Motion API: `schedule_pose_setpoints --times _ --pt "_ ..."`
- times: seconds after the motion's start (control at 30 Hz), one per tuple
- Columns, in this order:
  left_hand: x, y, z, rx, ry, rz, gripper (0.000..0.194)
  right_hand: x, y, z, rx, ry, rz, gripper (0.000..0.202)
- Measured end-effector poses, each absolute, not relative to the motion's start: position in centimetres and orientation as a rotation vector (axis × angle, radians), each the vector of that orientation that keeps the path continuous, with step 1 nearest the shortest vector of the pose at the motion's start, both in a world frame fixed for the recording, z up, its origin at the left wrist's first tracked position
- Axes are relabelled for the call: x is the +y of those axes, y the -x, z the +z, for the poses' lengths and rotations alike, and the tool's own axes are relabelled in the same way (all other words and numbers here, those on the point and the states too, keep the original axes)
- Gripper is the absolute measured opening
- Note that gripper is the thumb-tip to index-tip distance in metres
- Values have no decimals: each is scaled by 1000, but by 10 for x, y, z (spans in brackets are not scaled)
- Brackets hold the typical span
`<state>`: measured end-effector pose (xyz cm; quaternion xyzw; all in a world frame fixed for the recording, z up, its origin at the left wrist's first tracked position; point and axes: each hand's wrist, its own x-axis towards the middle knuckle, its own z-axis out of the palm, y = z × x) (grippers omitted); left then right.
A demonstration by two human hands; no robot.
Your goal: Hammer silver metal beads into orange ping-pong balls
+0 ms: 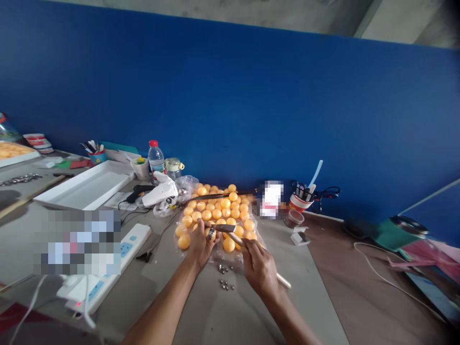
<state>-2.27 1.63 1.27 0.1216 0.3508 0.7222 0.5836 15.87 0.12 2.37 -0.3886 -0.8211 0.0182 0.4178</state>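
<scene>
My left hand [201,245] is closed around an orange ball [211,234] that has shiny metal beads on its upper side. In my right hand [261,268] is a hammer [226,228], gripped by its pale wooden handle. The hammer's dark head is close beside the ball; whether they touch I cannot tell. Behind both hands, many orange balls [216,213] lie on clear plastic sheeting. Small silvery metal beads [224,285] rest on the grey tabletop between my forearms.
A white power strip [125,249] with cables lies at left, near a white tray [86,188]. Further back stand a red-capped bottle [155,155] and a lidded jar [174,167]. To the right are a cup of tools [300,201] and a green container [398,233]. A blue partition [230,96] closes the back.
</scene>
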Motion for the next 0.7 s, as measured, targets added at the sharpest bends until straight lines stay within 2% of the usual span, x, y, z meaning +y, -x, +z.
schedule_pose_setpoints --times 0.43,0.7 --pt "15 20 14 825 -325 1642 50 2 -159 25 -2135 992 82 26" --pt "12 26 26 691 -101 1639 42 6 -162 24 -2021 972 -22 24"
